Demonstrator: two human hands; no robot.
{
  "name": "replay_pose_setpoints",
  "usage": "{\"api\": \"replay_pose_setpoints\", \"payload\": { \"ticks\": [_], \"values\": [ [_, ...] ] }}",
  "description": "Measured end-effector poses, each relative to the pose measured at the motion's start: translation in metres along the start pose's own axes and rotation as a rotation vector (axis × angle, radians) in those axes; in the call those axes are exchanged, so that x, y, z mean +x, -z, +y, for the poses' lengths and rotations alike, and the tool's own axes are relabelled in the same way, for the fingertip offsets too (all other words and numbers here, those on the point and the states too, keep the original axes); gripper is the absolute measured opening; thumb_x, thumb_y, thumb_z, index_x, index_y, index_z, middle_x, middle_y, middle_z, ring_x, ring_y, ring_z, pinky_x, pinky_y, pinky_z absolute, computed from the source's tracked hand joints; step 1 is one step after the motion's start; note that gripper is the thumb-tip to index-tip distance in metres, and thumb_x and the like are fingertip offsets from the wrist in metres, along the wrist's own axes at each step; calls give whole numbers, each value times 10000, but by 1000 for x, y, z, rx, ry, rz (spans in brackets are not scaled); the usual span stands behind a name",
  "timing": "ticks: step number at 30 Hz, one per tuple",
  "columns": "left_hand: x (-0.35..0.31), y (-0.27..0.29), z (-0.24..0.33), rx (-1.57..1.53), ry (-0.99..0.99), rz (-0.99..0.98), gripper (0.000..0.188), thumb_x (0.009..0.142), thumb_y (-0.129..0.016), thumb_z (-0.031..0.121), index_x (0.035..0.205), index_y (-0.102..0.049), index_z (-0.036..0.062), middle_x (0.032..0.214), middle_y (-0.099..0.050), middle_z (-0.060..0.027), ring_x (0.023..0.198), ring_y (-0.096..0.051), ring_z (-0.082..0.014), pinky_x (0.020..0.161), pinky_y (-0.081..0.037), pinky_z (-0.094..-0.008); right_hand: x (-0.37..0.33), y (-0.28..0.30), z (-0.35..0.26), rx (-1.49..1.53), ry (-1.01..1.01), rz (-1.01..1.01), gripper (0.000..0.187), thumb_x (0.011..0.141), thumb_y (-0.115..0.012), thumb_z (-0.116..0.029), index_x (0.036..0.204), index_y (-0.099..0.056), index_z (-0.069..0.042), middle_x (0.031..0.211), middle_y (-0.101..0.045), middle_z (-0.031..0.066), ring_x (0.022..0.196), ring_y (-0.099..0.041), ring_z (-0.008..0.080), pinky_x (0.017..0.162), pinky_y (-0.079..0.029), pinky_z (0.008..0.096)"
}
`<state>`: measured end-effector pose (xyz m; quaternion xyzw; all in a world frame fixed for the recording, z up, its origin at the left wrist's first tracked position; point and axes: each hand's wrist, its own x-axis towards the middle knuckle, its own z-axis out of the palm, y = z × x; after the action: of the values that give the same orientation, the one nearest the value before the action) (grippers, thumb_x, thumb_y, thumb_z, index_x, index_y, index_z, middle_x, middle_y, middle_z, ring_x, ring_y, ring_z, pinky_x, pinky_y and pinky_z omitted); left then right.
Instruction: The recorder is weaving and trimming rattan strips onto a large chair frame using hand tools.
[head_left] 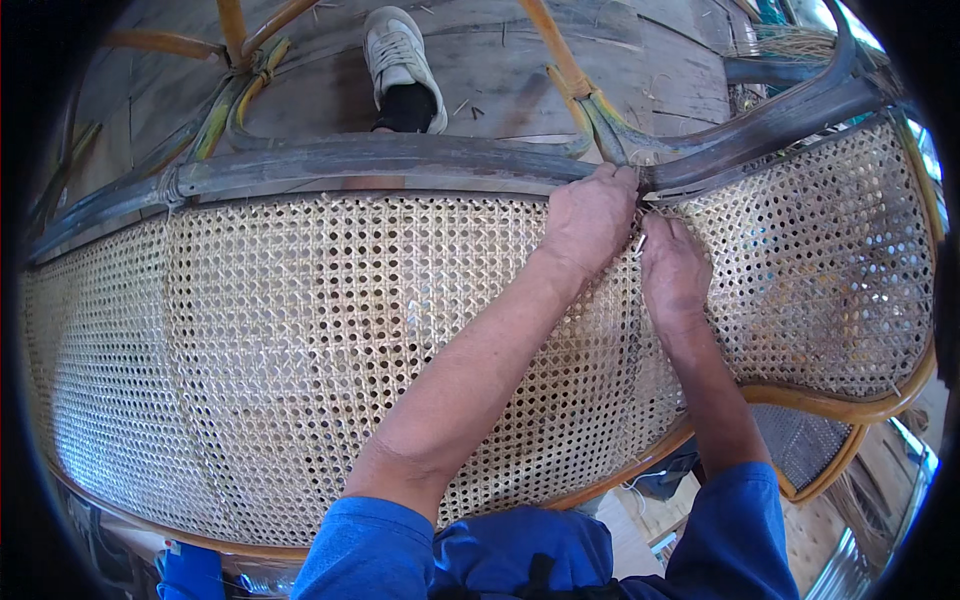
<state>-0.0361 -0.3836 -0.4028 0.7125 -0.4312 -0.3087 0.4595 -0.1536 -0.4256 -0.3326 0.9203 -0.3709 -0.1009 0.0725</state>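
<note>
A long woven cane panel [270, 300] in a rattan furniture frame lies before me. Its far edge meets a dark, worn rattan pole [380, 155]. My left hand [592, 222] is closed at that edge, its curled fingers against the pole joint; whatever they pinch is hidden. Just to its right and nearer, my right hand [678, 265] is closed over the cane. A small pale piece [641, 243] shows by its fingertips, too small to name. Loose fibre ends stick out at the joint between the hands.
Orange-brown rattan legs [555, 45] rise beyond the pole. A foot in a white shoe [400, 60] stands on the scrap-strewn floor [480, 75]. A varnished rattan rim [840, 405] curves along the near right side. Loose cane strands [790, 42] lie at the far right.
</note>
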Motion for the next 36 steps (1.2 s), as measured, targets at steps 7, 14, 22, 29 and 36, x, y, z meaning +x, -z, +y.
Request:
{"api": "replay_pose_setpoints", "payload": {
  "ticks": [7,14,22,29,36],
  "values": [
    [-1,7,2,-27,-15,-39,169,795,-568,98,955,-574,44,957,-625,-159,893,-651,-317,728,-527,-420,3,6,6,21,65,-93,195,804,-558,-59,990,-613,-69,898,-591,144,852,-594,341,722,-490,433],
    [2,6,2,-46,33,-83,165,870,-547,211,978,-581,92,973,-623,-141,898,-623,-343,764,-491,-444,7,14,-3,-48,56,-147,101,797,-541,-60,883,-591,-43,863,-562,142,847,-599,335,719,-488,448],
    [-2,10,5,-199,90,-9,182,877,-579,224,953,-577,58,952,-628,-165,888,-618,-365,760,-489,-448,21,14,-2,62,-105,-253,87,839,-492,-27,868,-573,-17,859,-625,183,804,-627,364,695,-493,442],
    [-49,7,11,85,-82,10,241,838,-609,192,1026,-552,52,894,-622,-133,884,-599,-316,797,-454,-425,23,16,24,324,68,-186,184,823,-534,16,968,-627,-49,858,-624,164,755,-619,308,699,-489,413],
    [-59,14,18,-25,12,143,324,800,-632,112,1097,-529,34,956,-595,-142,915,-576,-316,809,-447,-428,15,19,20,96,103,-151,85,855,-588,-38,915,-636,-1,891,-632,132,767,-604,221,684,-480,300]
  ]
}}
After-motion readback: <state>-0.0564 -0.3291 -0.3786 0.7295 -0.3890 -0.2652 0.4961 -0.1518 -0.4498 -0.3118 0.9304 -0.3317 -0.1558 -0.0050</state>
